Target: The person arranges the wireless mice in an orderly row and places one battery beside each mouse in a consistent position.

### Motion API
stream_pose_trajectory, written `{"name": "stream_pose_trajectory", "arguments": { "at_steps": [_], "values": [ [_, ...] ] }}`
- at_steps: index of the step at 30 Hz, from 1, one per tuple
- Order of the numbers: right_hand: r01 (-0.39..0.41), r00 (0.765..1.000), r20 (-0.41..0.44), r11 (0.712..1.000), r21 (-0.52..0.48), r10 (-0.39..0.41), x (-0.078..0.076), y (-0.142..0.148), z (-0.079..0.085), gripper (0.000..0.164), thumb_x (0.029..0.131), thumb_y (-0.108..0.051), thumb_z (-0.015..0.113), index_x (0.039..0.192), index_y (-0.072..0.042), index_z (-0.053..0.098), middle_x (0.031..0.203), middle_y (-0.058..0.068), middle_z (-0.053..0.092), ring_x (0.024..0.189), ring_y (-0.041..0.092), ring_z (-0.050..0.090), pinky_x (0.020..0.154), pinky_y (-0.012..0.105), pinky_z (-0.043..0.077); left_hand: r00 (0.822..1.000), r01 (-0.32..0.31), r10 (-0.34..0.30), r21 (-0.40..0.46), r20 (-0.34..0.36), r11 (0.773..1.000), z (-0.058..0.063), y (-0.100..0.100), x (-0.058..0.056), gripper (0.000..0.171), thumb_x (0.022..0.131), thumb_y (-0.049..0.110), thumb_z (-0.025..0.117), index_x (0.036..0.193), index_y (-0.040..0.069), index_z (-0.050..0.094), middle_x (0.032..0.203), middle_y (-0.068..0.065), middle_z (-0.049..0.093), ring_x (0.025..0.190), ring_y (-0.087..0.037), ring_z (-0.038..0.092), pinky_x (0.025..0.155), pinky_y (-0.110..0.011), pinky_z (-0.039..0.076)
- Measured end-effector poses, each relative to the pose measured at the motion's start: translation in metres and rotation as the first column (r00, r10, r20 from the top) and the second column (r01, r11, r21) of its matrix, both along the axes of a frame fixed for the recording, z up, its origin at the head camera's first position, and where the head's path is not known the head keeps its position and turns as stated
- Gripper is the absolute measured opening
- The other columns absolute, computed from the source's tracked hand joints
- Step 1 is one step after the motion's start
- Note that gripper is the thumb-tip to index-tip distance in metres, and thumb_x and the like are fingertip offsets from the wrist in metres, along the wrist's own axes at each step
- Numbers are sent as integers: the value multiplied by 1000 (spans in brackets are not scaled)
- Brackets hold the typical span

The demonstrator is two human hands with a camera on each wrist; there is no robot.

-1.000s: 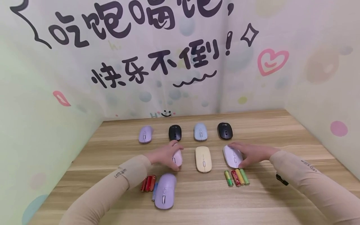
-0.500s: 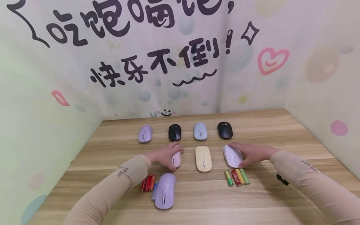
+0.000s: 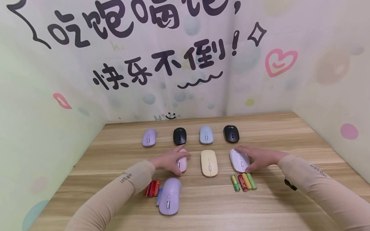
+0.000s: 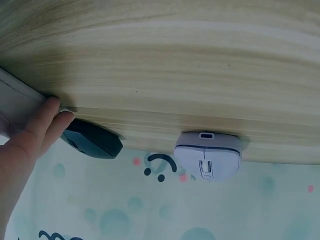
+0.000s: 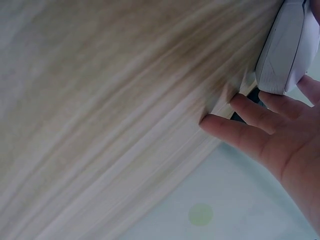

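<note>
My left hand (image 3: 168,160) spans a pale pink mouse (image 3: 181,161) lying on the table, its thumb at the near end and fingers at the far end. Part of that mouse is hidden under the hand. On the right, a white-lavender mouse (image 3: 239,161), slightly turned, sits between the thumb and fingers of my right hand (image 3: 260,157). The right wrist view shows the index finger against this mouse's end (image 5: 282,55), while the other fingers (image 5: 235,132) reach down to the wood. Midway between the hands lies a cream mouse (image 3: 209,163).
Behind stands a row: a purple mouse (image 3: 149,138), a black mouse (image 3: 180,136), a light blue mouse (image 3: 206,135) and another black mouse (image 3: 231,133). Nearer are a larger purple mouse (image 3: 169,197), red batteries (image 3: 152,188), a blue battery (image 3: 158,197) and several batteries (image 3: 244,182) at right.
The left hand has shifted the pink mouse slightly left, then a little back to the right. The right hand and its mouse have stayed in place.
</note>
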State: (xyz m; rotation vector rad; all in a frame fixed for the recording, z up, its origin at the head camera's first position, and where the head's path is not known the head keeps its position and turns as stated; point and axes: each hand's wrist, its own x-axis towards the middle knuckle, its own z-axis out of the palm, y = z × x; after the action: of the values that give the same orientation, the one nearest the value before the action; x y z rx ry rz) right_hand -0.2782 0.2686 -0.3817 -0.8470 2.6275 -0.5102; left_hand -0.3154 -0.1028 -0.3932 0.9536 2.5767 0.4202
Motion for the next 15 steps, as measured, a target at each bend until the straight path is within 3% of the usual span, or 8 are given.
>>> {"name": "stream_pose_trajectory", "arguments": {
  "at_steps": [6,11,13,15],
  "values": [
    [-6,1000,-20,1000,7,6,0,1,-2,86,75,-34,72,140,2,28,142,26,28,126,41,34,101,54,30,1000,-19,19,10,-6,1000,-2,-3,2,86,66,28,79,141,23,36,153,-16,1,133,-39,22,102,-50,30],
    [-6,1000,-14,1000,-3,6,0,0,-1,85,76,-32,71,140,3,27,142,26,28,126,41,34,101,54,29,999,-34,31,85,31,996,11,-14,13,96,68,17,79,146,13,22,152,-19,-6,137,-37,11,104,-50,27],
    [-5,1000,-14,1000,-1,5,1,0,-1,85,76,-31,71,140,3,27,143,26,27,126,41,33,101,54,29,999,-54,53,111,5,992,20,-18,21,93,71,12,76,146,7,20,151,-22,0,137,-37,15,104,-49,28],
    [-2,1000,-10,1000,1,2,1,0,0,85,76,-32,72,140,3,27,143,26,27,127,41,33,101,54,29,994,-94,100,109,-50,990,30,-20,32,86,73,11,72,143,3,24,148,-24,14,132,-37,27,103,-47,32]
  ]
}}
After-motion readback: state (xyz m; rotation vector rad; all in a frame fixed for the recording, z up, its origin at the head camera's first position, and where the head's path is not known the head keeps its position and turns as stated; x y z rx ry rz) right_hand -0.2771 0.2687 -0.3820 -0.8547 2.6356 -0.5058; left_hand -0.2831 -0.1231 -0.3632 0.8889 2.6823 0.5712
